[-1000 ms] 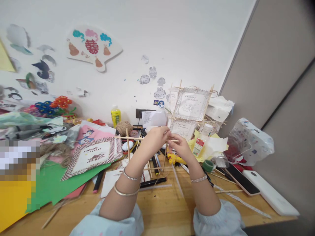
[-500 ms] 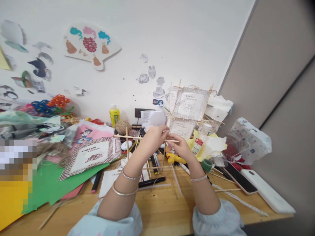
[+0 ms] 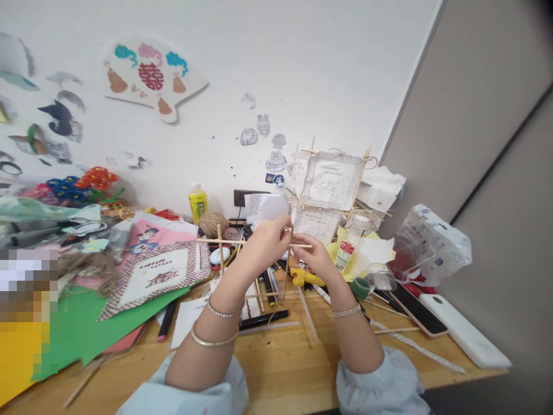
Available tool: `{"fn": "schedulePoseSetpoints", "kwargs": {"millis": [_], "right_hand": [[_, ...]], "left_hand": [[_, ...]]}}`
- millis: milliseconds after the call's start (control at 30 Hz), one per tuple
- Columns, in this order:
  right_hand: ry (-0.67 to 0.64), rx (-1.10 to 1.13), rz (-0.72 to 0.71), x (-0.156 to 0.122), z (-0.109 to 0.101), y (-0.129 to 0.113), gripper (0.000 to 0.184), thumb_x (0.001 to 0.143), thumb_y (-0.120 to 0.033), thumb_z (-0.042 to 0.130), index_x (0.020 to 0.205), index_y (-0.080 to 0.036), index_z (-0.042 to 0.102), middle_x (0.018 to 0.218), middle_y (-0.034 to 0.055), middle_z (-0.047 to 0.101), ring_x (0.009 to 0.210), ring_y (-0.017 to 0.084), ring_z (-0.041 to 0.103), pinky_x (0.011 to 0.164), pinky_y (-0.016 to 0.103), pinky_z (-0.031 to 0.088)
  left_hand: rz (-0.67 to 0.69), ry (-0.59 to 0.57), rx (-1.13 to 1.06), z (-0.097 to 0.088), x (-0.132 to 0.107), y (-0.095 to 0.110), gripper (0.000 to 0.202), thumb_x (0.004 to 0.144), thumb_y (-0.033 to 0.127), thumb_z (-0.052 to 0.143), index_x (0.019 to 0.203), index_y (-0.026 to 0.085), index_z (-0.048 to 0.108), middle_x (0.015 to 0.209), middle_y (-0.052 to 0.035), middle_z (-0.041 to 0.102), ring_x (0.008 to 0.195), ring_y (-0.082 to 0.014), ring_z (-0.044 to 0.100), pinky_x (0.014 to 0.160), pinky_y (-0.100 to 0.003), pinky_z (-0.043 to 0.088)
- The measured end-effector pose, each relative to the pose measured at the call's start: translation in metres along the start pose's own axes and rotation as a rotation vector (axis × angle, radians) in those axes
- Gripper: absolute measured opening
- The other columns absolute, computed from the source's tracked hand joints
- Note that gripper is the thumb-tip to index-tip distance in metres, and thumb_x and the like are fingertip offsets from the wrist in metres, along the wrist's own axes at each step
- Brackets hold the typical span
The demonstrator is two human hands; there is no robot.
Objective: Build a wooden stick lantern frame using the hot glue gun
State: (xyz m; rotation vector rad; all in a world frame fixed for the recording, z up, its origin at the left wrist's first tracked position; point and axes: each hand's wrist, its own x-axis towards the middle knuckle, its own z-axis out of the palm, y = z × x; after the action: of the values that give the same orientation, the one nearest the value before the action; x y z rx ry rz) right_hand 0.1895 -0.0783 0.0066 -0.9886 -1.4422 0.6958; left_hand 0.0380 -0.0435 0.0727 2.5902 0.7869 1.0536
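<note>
Both in tight: left hand (image 3: 271, 245) and right hand (image 3: 314, 255), fingers curled, pinched one corner of a slender, straight-sided wooden-stick frame (image 3: 287, 272)!

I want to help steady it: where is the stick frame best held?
Probably hold the stick frame by its left upright, pinched just below the crossing, coming from the left: this slim stick stands nearly vertical and exposed, while the left hand and right hand are at the right corner.

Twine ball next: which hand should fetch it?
Probably the left hand: it's nearer the twine ball, while the right hand would have to reach past it. Both are at the stick frame, so the right could steady that.
</note>
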Motion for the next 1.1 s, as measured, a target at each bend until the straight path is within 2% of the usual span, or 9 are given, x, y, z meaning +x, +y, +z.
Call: {"fn": "schedulePoseSetpoints", "kwargs": {"millis": [233, 367, 500, 600, 667, 800, 933, 1033, 1100], "right_hand": [[-0.081, 0.01, -0.014, -0.002, -0.01, 0.007, 0.045, 0.07, -0.045, 0.066, 0.108, -0.022, 0.057, 0.086, 0.0025, 0.067, 0.057, 0.011, 0.058, 0.055, 0.026, 0.048], [-0.056, -0.128, 0.031, -0.013, -0.03, 0.019, 0.04, 0.081, -0.044, 0.053, 0.113, -0.02, 0.054, 0.093, 0.0056, 0.067, 0.068, 0.014, 0.061, 0.061, 0.028, 0.048], [-0.085, -0.564, 0.136, -0.029, -0.045, 0.036, 0.041, 0.074, -0.022, 0.056, 0.115, -0.018, 0.054, 0.104, 0.0071, 0.065, 0.088, 0.018, 0.06, 0.076, 0.032, 0.046], [-0.227, -1.025, 0.179, -0.036, -0.042, 0.047, 0.044, 0.065, -0.015, 0.059, 0.108, -0.017, 0.058, 0.101, 0.0084, 0.065, 0.095, 0.022, 0.057, 0.078, 0.03, 0.042], [-0.249, -1.199, 0.2, -0.036, -0.034, 0.052, 0.038, 0.064, -0.014, 0.059, 0.101, -0.015, 0.061, 0.098, 0.0117, 0.065, 0.095, 0.026, 0.056, 0.077, 0.031, 0.04], [-0.197, -1.272, 0.192, -0.033, -0.023, 0.054, 0.027, 0.068, -0.017, 0.057, 0.094, -0.012, 0.062, 0.098, 0.017, 0.065, 0.094, 0.029, 0.056, 0.079, 0.035, 0.038], [-0.103, -1.281, 0.165, -0.034, -0.025, 0.044, 0.027, 0.078, -0.026, 0.05, 0.099, -0.015, 0.061, 0.098, 0.0135, 0.065, 0.093, 0.026, 0.057, 0.079, 0.033, 0.038], [0.083, -1.155, 0.139, -0.037, -0.034, 0.037, 0.029, 0.079, -0.027, 0.047, 0.103, -0.018, 0.061, 0.099, 0.0094, 0.065, 0.092, 0.024, 0.058, 0.077, 0.031, 0.04], [0.242, -0.953, 0.102, -0.04, -0.04, 0.035, 0.03, 0.077, -0.027, 0.05, 0.103, -0.02, 0.061, 0.1, 0.0071, 0.066, 0.092, 0.024, 0.058, 0.077, 0.032, 0.042]], "left_hand": [[-0.001, 0.028, 0.01, -0.001, 0.0, -0.002, 0.025, 0.075, 0.013, 0.037, 0.088, 0.016, 0.059, 0.062, -0.0012, 0.057, 0.057, -0.0147, 0.049, 0.058, -0.026, 0.039], [0.006, 0.031, 0.018, -0.001, 0.0, -0.002, 0.028, 0.075, 0.013, 0.037, 0.09, 0.016, 0.06, 0.063, -0.0014, 0.057, 0.058, -0.0146, 0.05, 0.061, -0.027, 0.04], [0.006, 0.034, 0.028, -0.002, 0.0, -0.002, 0.029, 0.074, 0.011, 0.037, 0.09, 0.016, 0.06, 0.065, -0.0022, 0.058, 0.058, -0.0145, 0.05, 0.062, -0.028, 0.041], [-0.014, 0.026, 0.036, -0.003, -0.001, -0.002, 0.03, 0.074, 0.01, 0.037, 0.089, 0.016, 0.061, 0.066, -0.0029, 0.059, 0.059, -0.0151, 0.051, 0.063, -0.029, 0.041], [-0.027, 0.016, 0.039, -0.005, -0.001, -0.001, 0.03, 0.074, 0.011, 0.037, 0.091, 0.016, 0.062, 0.066, -0.0033, 0.06, 0.06, -0.0158, 0.052, 0.065, -0.029, 0.042], [-0.036, 0.019, 0.043, -0.008, -0.001, 0.0, 0.03, 0.075, 0.012, 0.037, 0.09, 0.015, 0.063, 0.067, -0.0035, 0.061, 0.062, -0.0163, 0.054, 0.067, -0.03, 0.043], [-0.034, 0.021, 0.037, -0.009, -0.002, 0.001, 0.028, 0.075, 0.012, 0.038, 0.087, 0.016, 0.063, 0.068, -0.0035, 0.062, 0.066, -0.0164, 0.055, 0.07, -0.029, 0.043], [-0.033, 0.019, 0.035, -0.009, -0.002, 0.0, 0.028, 0.075, 0.012, 0.038, 0.087, 0.016, 0.063, 0.068, -0.003, 0.062, 0.066, -0.0161, 0.056, 0.07, -0.029, 0.044], [-0.032, 0.014, 0.037, -0.009, -0.002, 0.0, 0.029, 0.075, 0.012, 0.039, 0.089, 0.015, 0.063, 0.067, -0.0028, 0.061, 0.065, -0.016, 0.056, 0.07, -0.029, 0.044]]}}
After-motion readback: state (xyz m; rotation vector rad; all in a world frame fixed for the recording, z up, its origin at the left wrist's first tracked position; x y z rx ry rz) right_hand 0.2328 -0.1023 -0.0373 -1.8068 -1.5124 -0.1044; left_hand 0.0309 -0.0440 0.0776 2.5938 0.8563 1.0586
